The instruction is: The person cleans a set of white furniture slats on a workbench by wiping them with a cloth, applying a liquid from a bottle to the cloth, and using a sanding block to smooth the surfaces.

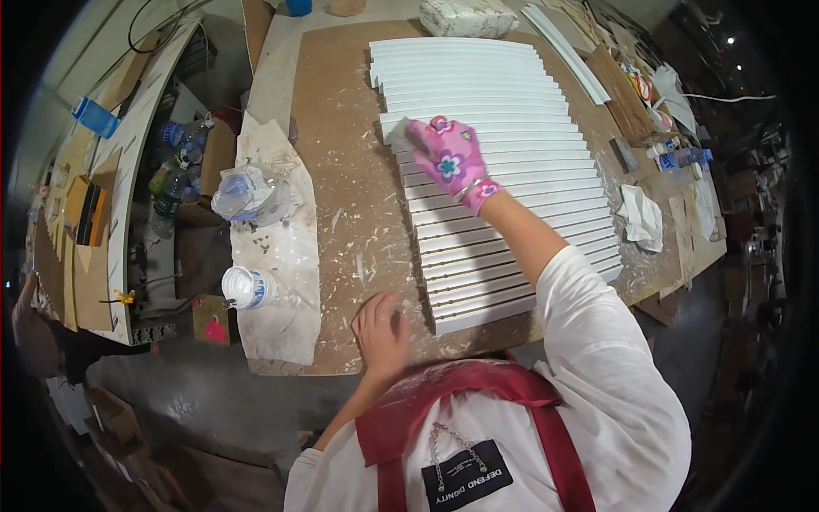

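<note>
My right hand [450,160], in a pink flowered glove, is closed round a small grey pad [397,133]. The pad lies against the left ends of the white slats [512,183], which are lined up side by side across the board. Bare and without a glove, my left hand [383,331] rests on the near edge of the brown work board [341,171], fingers spread and holding nothing. It is left of the nearest slats and apart from them.
On a stained sheet [277,333] at the left stand a white tub [247,288] and a plastic-wrapped container [247,196]. A crumpled paper [640,218] lies right of the slats. A wrapped white bundle [467,15] and white strips [567,55] lie at the far side.
</note>
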Tool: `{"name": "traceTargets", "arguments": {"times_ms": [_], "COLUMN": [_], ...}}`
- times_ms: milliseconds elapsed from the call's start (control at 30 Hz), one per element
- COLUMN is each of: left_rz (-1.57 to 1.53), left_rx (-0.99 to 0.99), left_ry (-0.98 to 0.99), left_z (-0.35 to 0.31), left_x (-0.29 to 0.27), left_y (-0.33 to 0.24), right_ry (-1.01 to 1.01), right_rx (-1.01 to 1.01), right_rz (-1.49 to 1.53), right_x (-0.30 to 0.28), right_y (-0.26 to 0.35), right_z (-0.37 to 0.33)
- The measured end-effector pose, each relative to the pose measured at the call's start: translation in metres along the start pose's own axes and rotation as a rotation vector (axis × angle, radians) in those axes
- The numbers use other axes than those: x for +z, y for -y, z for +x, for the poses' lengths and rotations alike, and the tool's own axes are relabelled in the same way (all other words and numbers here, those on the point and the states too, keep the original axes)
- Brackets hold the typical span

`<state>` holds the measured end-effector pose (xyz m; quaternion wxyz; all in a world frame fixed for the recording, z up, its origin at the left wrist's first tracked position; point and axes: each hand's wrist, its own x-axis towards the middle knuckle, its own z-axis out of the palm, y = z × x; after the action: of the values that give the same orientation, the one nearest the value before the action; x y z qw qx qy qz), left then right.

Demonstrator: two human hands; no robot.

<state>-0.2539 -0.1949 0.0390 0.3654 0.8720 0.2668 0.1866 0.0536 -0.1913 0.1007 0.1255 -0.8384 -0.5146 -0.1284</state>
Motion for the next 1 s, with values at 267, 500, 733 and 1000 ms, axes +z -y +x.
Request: {"name": "traceTargets", "arguments": {"times_ms": [267, 500, 733, 1000], "left_rz": [0.01, -0.132, -0.278, -0.283], "left_rx": [-0.028, 0.033, -0.039, -0.031], "left_ry": [-0.004, -0.114, -0.089, -0.082], "left_z": [0.002, 0.052, 0.222, 0.295], "left_x": [-0.002, -0.024, 0.013, 0.071], "left_y": [0.003, -0.001, 0.037, 0.049], "right_ry": [0.069, 0.15, -0.098, -0.019], "right_rx": [0.237, 0.08, -0.087, 0.033], "right_rz": [0.038, 0.074, 0.004, -0.094], "right_x": [-0.033, -0.002, 0.008, 0.006], "right_y": [-0.115, -0.08, -0.057, -0.092], "right_z": [-0.021, -0.006, 0.032, 0.022]}}
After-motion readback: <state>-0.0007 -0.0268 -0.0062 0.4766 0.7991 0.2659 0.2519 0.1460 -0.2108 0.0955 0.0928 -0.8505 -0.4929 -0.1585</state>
